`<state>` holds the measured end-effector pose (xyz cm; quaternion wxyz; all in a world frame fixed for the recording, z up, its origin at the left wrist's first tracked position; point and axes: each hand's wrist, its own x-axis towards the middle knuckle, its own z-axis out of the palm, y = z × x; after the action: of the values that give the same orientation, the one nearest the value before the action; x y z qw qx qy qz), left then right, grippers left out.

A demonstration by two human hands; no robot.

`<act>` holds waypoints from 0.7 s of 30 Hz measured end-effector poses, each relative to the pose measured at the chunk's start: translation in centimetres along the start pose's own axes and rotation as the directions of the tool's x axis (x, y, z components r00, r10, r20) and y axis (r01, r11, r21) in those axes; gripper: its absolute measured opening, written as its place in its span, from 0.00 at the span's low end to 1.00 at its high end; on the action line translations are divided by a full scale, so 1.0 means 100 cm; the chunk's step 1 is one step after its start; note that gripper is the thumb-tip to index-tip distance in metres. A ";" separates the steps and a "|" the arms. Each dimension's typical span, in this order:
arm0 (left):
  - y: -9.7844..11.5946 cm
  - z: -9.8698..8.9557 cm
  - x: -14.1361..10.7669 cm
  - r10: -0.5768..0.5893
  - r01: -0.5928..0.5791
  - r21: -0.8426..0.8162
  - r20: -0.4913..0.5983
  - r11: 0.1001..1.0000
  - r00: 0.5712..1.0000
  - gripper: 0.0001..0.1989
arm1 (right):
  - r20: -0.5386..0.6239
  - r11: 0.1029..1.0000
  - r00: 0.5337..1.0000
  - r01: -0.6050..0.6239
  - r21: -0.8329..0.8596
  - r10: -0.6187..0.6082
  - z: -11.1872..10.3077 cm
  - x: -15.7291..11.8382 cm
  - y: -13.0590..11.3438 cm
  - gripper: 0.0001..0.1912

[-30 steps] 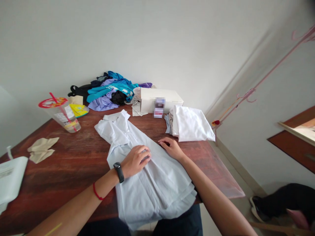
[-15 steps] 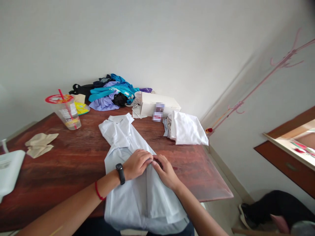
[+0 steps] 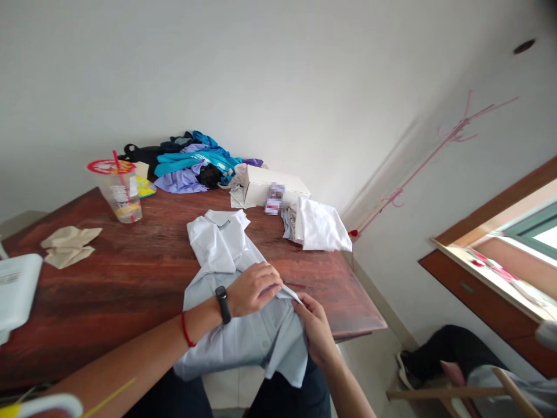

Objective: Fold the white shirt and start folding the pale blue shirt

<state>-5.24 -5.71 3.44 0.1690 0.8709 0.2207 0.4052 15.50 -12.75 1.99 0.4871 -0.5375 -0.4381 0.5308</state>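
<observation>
A pale grey-white collared shirt [image 3: 226, 293] lies lengthwise before me, its collar toward the wall and its lower part hanging over the near table edge. My left hand [image 3: 257, 287], with a black band on the wrist, is closed on the cloth at the shirt's right side. To its right, my right hand [image 3: 314, 322] pinches the same side edge between thumb and fingers. A strip of cloth is drawn taut between the two hands, raised off the table. The left fingertips are partly hidden under the hand.
Folded white clothes [image 3: 326, 225] lie at the table's right, beside a white box [image 3: 278, 181]. Behind is a heap of coloured clothes [image 3: 195, 159]. On the left stand a plastic cup [image 3: 124, 194] with straw, crumpled napkins [image 3: 69, 245] and a white container [image 3: 17, 290]. A pink rack [image 3: 422, 159] leans rightward.
My hands have moved apart, the right one going right and nearer me with the shirt's side edge. The lower cloth has been pulled outward, and the collar end has shifted slightly right.
</observation>
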 end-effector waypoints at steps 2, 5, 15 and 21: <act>-0.003 -0.002 -0.001 -0.035 0.036 0.020 -0.034 0.999 0.999 0.09 | -0.109 0.987 0.992 -0.039 0.158 0.057 -0.013 -0.010 0.004 0.14; -0.010 0.000 -0.004 -0.105 0.105 0.047 0.005 0.993 0.994 0.07 | -0.280 0.965 0.957 -0.003 0.264 0.079 -0.040 -0.021 0.015 0.13; -0.012 0.016 -0.011 -0.221 0.191 0.148 0.220 0.970 0.950 0.10 | -0.484 0.879 0.768 0.211 -0.427 -0.419 -0.119 -0.032 0.024 0.22; -0.013 0.012 -0.008 -0.198 0.165 0.150 0.238 0.975 0.951 0.08 | 0.257 0.493 0.784 0.570 -0.657 -0.565 -0.043 -0.017 -0.005 0.11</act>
<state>-5.14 -5.15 1.54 0.1760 0.9003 0.3023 0.2591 19.68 -14.57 2.53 0.3884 -0.5046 -0.7594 0.1334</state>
